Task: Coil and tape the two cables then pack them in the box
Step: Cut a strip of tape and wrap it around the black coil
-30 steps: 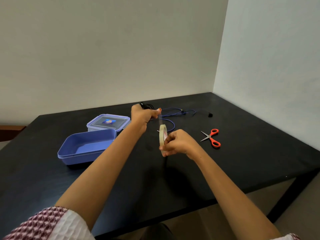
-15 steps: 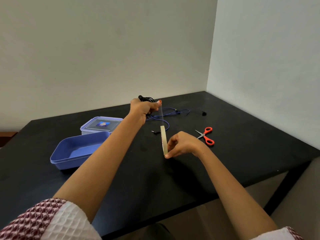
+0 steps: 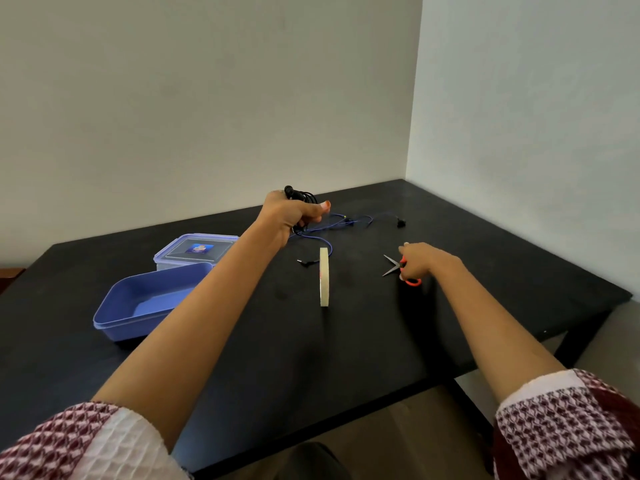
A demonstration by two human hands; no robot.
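Orange-handled scissors (image 3: 394, 265) are in my right hand (image 3: 420, 261), fingers curled round the handles; my left hand (image 3: 291, 216) clenches the coiled black cable (image 3: 299, 195) above the far side of the table (image 3: 381, 341). I'd lift the blades to the tape near the coil, keeping the tape roll (image 3: 324, 277) steady.

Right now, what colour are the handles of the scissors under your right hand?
Orange-red; the head view shows them on the scissors, partly under the right hand.

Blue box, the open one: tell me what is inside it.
Nothing shows inside the open blue box: only its bare blue floor. The left forearm covers its right corner and the near wall hides a strip of floor, so those parts stay unchecked.
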